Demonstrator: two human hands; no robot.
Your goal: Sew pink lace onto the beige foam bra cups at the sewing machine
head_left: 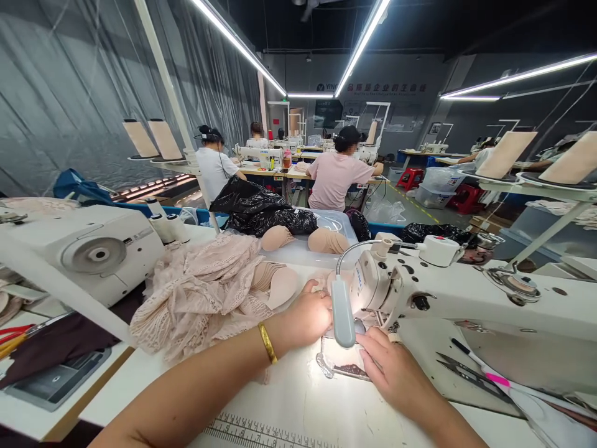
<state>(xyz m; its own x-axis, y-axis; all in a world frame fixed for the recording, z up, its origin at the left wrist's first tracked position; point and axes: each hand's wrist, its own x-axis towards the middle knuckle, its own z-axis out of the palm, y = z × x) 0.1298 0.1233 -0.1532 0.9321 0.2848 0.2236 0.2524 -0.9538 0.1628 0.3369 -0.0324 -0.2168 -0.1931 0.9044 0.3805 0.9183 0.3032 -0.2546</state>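
My left hand (308, 316), with a gold bracelet (267, 342) at the wrist, is beside the needle area of a white sewing machine (373, 280). Its fingers are curled, and a grey lamp head (343, 314) partly hides their tips. Beige fabric (321, 278) shows just behind it; what the fingers grip is hidden. My right hand (389, 367) lies low on the machine bed, right of the lamp, its fingers stretched out near the plate (342, 358). To the left are a heap of beige lace (200, 292) and a fanned stack of beige cup pads (282, 286).
Black-handled snips (471, 373) and a pen (471, 354) lie on the right of the machine. More pads (329, 241) sit on a clear plastic bin (303, 254) behind. Thread cones (506, 154) stand at right. Another machine (88, 249) is at left; co-workers (333, 177) sit beyond.
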